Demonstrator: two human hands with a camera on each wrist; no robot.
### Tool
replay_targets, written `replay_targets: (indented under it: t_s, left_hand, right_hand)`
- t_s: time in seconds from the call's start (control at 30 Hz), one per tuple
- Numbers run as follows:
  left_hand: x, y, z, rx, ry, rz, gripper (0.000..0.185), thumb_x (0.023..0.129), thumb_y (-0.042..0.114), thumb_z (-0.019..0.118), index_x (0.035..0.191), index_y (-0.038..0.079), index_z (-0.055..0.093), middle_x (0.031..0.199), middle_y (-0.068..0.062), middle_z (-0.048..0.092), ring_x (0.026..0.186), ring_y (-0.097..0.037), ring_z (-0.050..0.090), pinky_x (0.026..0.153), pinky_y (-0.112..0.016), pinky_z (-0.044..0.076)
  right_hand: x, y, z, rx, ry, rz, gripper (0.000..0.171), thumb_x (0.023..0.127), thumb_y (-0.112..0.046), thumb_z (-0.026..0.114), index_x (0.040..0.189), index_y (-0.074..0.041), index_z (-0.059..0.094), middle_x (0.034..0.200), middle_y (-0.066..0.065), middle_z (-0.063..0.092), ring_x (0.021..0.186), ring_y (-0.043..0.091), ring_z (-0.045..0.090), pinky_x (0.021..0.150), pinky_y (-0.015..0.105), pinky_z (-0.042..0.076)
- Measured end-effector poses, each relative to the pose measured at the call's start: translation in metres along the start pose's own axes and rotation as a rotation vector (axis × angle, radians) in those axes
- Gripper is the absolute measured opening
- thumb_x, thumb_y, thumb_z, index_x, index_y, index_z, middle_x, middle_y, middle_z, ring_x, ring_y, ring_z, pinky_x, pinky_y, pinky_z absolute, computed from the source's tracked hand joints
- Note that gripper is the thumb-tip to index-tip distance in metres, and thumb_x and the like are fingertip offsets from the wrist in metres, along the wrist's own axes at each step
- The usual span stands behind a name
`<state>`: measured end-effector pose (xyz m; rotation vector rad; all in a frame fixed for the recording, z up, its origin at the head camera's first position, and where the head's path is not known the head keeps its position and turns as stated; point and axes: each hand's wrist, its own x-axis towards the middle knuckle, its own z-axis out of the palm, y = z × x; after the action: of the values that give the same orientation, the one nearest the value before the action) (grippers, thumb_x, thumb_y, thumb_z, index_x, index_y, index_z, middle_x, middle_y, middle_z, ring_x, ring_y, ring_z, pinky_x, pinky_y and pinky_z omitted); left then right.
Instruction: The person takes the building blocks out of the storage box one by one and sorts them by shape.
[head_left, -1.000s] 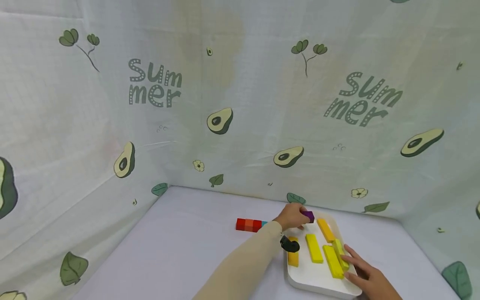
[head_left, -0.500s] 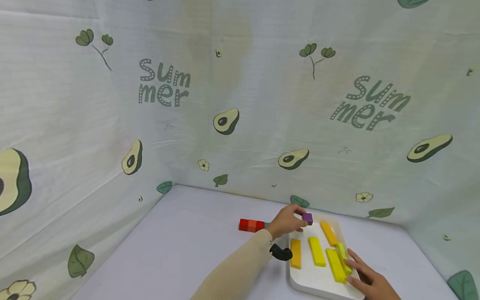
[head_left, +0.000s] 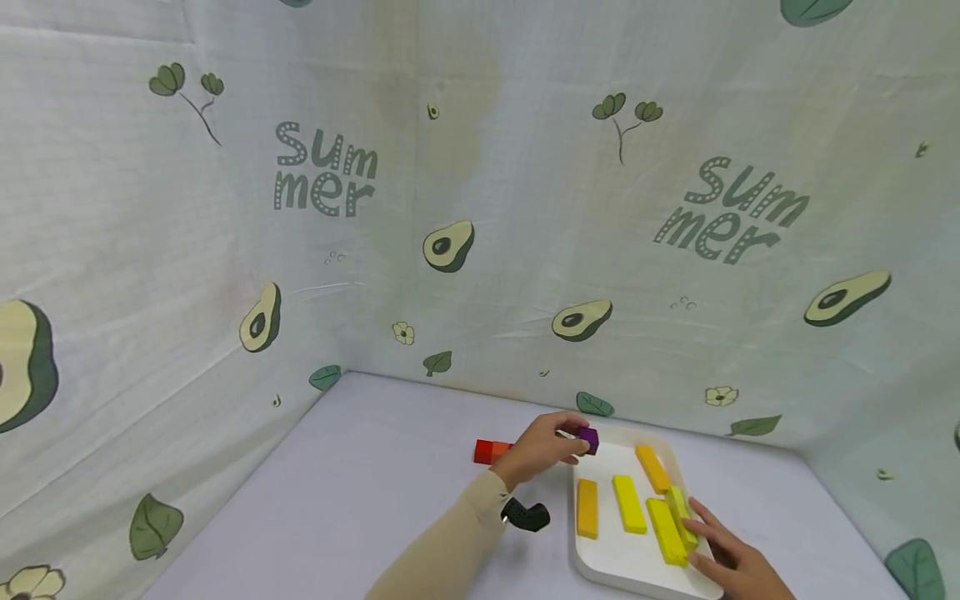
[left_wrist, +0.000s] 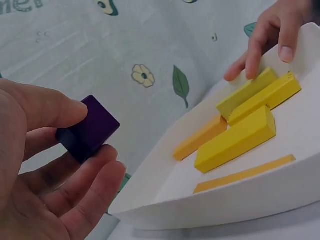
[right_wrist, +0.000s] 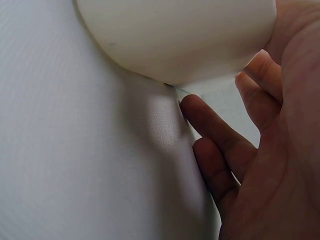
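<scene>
My left hand [head_left: 538, 450] pinches a small purple cube [left_wrist: 99, 124] between thumb and fingers, just above the far left corner of a white tray [head_left: 637, 577]. At the tray's right side, my right hand [head_left: 738, 562] grips the rim, with some fingers over it and others outside, below the wall. Inside the tray lie long yellow blocks [left_wrist: 237, 140] and orange-yellow blocks [head_left: 587, 508]. One yellow-green block [head_left: 681, 517] leans by the right wall near my fingertips. A row of red and orange blocks [head_left: 487, 452] sits on the table, partly hidden behind my left wrist.
The tray stands on a white-covered table [head_left: 360, 492]. Behind and at both sides hangs a pale cloth [head_left: 510, 192] printed with avocados, leaves and lettering. A dark band with a black device [head_left: 527, 515] is on my left wrist.
My left hand has moved left with the purple cube, from over the tray to its far left corner. It now covers more of the block row. My right hand stays at the tray.
</scene>
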<state>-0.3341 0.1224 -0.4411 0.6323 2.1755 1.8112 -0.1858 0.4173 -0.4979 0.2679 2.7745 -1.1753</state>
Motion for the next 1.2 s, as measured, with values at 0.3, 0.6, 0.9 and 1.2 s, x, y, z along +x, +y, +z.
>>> replay_targets:
  t_s: [0.3,0.6,0.9,1.2]
  left_hand:
    - [-0.020,-0.009,-0.027,0.010,0.067,0.030,0.028,0.092,0.025,0.074,0.119,0.023,0.068,0.105,0.008,0.065,0.084,-0.017,0.067,0.083,-0.041,0.057]
    - [-0.035,-0.016,-0.058,0.035,0.134,0.070,0.032,0.092,0.027,0.074,0.122,0.020,0.068,0.110,0.005,0.066,0.089,-0.016,0.065,0.078,-0.030,0.057]
    - [-0.041,-0.022,-0.078,0.042,0.171,0.050,0.034,0.093,0.028,0.073,0.125,0.018,0.066,0.114,0.002,0.064,0.095,-0.015,0.063,0.083,-0.033,0.055]
    - [-0.040,-0.020,-0.087,0.031,0.188,0.050,0.031,0.093,0.025,0.073,0.122,0.017,0.066,0.116,-0.001,0.064,0.095,-0.021,0.066,0.084,-0.038,0.056]
  right_hand:
    - [0.000,-0.001,0.001,-0.017,0.006,-0.017,0.072,0.088,-0.054,0.070,0.144,-0.011,0.055,0.163,0.012,0.019,0.143,0.048,0.024,0.103,0.052,0.042]
    - [-0.001,-0.006,0.008,-0.016,0.005,-0.007,0.073,0.088,-0.056,0.069,0.144,-0.012,0.056,0.163,0.012,0.021,0.143,0.048,0.025,0.104,0.053,0.041]
    - [0.000,-0.007,0.006,-0.029,-0.004,-0.026,0.071,0.088,-0.056,0.069,0.143,-0.013,0.056,0.163,0.010,0.021,0.143,0.048,0.024,0.105,0.059,0.038]
    - [-0.002,-0.005,0.000,-0.047,0.001,-0.004,0.073,0.087,-0.057,0.069,0.144,-0.013,0.055,0.163,0.011,0.020,0.143,0.049,0.025,0.104,0.056,0.040]
